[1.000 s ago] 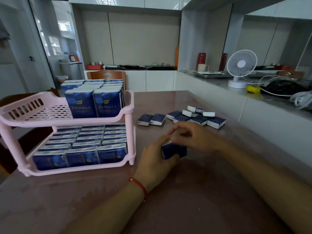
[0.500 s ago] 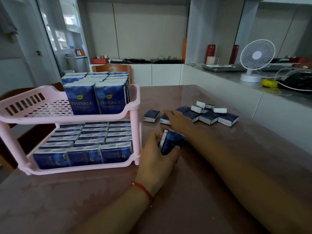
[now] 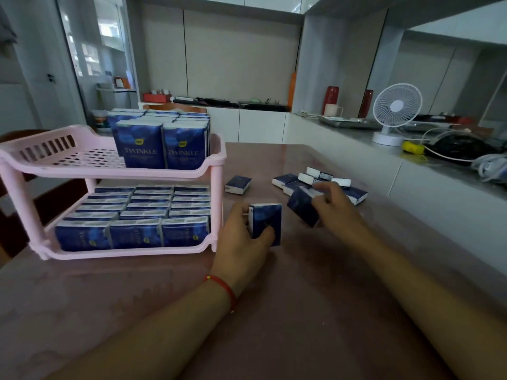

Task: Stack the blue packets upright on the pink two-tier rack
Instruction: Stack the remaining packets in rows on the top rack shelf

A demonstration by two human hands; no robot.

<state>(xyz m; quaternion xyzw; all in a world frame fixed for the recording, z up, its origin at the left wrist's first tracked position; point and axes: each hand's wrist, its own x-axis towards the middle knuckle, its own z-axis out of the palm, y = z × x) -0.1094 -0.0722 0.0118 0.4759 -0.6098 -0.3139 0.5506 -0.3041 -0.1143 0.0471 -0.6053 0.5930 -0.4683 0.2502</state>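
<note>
Centrally, an upright blue packet (image 3: 266, 222) stands on the pinkish-brown table (image 3: 301, 311), gripped by the left hand (image 3: 241, 242), whose thumb curls over its front face while the fingers wrap behind it. A thin red string bracelet (image 3: 223, 289) circles that wrist. Just to the right, the right hand (image 3: 338, 208) holds a second blue packet (image 3: 303, 208), tilted, with fingers curled over its top edge; it is lifted a little off the table, near the first packet but apart from it.

Behind the right hand lies a loose heap of blue packets (image 3: 323, 181) flat on the table, some overlapping. One single packet (image 3: 238, 184) lies by itself between that heap and the rack.

To the left stands the pink two-tier rack (image 3: 82, 167). Its lower tier (image 3: 131, 250) is filled edge to edge with rows of packets (image 3: 137, 215). On the upper tier, a block of upright packets (image 3: 162, 138) printed "TWINKLE" fills the right part, while the left part shows bare slotted plastic.

Further right, a white counter runs beside the table, carrying a small white desk fan (image 3: 395, 111), a yellow object (image 3: 413, 148), white cables and a dark object. At the back are pale cabinets, two red vases (image 3: 332, 96) and a white mug (image 3: 332, 109).
</note>
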